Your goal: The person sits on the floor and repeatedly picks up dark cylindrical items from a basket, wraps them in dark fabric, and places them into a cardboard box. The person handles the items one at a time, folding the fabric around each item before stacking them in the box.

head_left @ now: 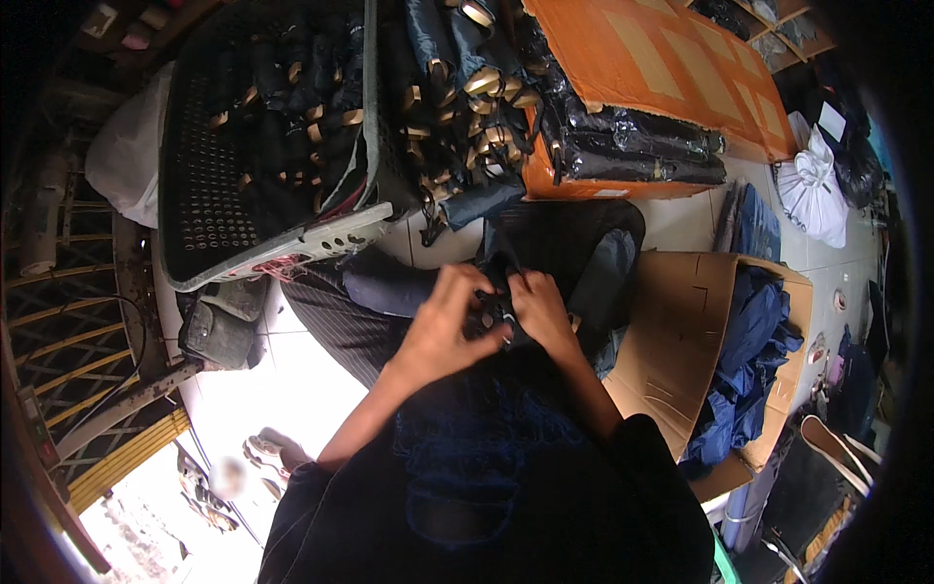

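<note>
Above my lap, my left hand [446, 326] curls around the near end of a dark folded umbrella [498, 261], thumb and fingers on either side of it. Small shiny bits show between thumb and fingers. My right hand [538, 304] pinches the umbrella's black cloth from the other side, fingertips close together. Dark fabric and my fingers hide most of what lies between the hands. A dark blue cloth roll [387, 284] lies across my striped trouser leg, left of the hands. Beyond them, a heap of folded umbrellas [486, 117] with tan ends lies on the floor.
A perforated plastic basket [209, 185] of similar umbrellas stands at the far left. A large orange-brown carton [662, 63] with plastic-wrapped packs [632, 146] is far right. Close on my right is an open cardboard box [671, 341] of blue cloth [744, 360]. Sandals [265, 455] lie at lower left.
</note>
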Motion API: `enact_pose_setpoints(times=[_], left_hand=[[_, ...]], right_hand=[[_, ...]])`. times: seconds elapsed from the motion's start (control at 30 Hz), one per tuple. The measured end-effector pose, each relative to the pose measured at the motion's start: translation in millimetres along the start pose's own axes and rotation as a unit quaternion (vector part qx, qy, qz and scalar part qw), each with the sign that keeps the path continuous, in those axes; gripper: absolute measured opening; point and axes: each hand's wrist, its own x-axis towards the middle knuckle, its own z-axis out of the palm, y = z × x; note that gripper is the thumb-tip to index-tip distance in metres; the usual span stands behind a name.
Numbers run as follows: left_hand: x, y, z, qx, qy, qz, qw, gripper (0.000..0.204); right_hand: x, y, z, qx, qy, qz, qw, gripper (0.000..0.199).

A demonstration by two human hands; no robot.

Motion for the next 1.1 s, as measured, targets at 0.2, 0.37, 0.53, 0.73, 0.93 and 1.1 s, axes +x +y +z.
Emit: enact_pose_setpoints(times=[0.2, 0.37, 0.53, 0.73, 0.93, 1.1], left_hand=[[21, -39, -10, 0.266, 0.036, 0.089, 0.959, 0.026], [12, -72, 9, 0.226, 0.112, -0.029, 0.967, 0.016], [5, -75, 25, 0.208, 0.194, -0.067, 0.956, 0.014], [0, -82, 38, 0.185, 0.169, -0.084, 0.964, 0.015], [-5, -75, 41, 0.116, 0.132, -0.043, 0.983, 0.018], [-8, -68, 36, 0.065, 0.103, -0.021, 0.992, 0.017]], right_hand=[[6, -15, -2, -0.021, -0.111, -0.029, 0.993, 0.016], [3, -9, -12, 0.190, -0.226, 0.062, 0.953, 0.027], [-29, 17, -48, 0.582, -0.375, 0.095, 0.715, 0.050], [-37, 36, -53, 0.499, -0.441, 0.082, 0.742, 0.067], [-17, 30, -42, 0.590, -0.370, 0.154, 0.701, 0.070], [-14, 35, -47, 0.523, -0.342, 0.209, 0.752, 0.072]])
